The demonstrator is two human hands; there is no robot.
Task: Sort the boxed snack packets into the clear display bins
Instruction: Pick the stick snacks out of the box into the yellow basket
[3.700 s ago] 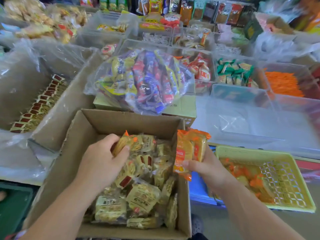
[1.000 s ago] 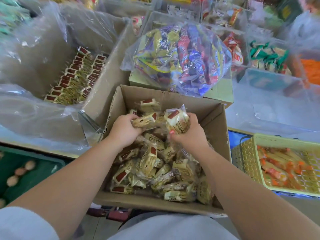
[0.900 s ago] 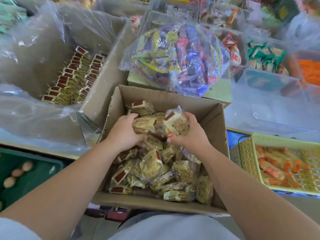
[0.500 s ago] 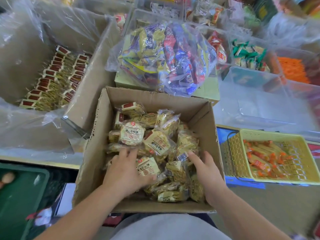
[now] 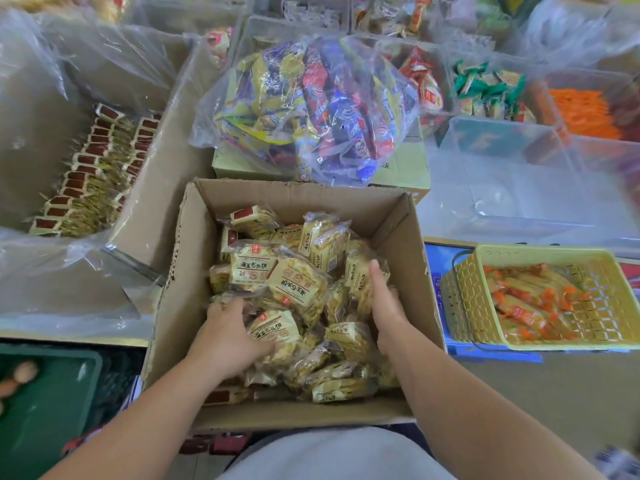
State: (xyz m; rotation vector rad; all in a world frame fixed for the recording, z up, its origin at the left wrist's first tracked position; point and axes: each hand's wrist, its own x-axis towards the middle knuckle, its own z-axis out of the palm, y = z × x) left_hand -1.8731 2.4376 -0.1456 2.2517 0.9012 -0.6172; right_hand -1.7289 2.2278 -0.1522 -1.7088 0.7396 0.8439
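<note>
An open cardboard box (image 5: 180, 271) sits right in front of me, filled with loose yellow snack packets (image 5: 298, 285) that have printed labels. Both my hands are down inside it. My left hand (image 5: 228, 336) digs into the near left of the pile, its fingers curled under a packet and hidden by it. Further right, my right hand (image 5: 384, 306) lies edge-on against the pile's right side, fingers straight and pointing away from me. A clear display bin (image 5: 519, 188) stands behind the box on the right.
A plastic-lined carton (image 5: 166, 140) on the left holds rows of red-topped packets (image 5: 86, 178). A clear bag of mixed snacks (image 5: 311, 109) rests on a box behind. A yellow basket (image 5: 460, 292) with orange packets is at the right, a green crate (image 5: 45, 403) at lower left.
A second ago both hands held packets up at the far end of the box. They let those go and moved back to the near part of the pile.
</note>
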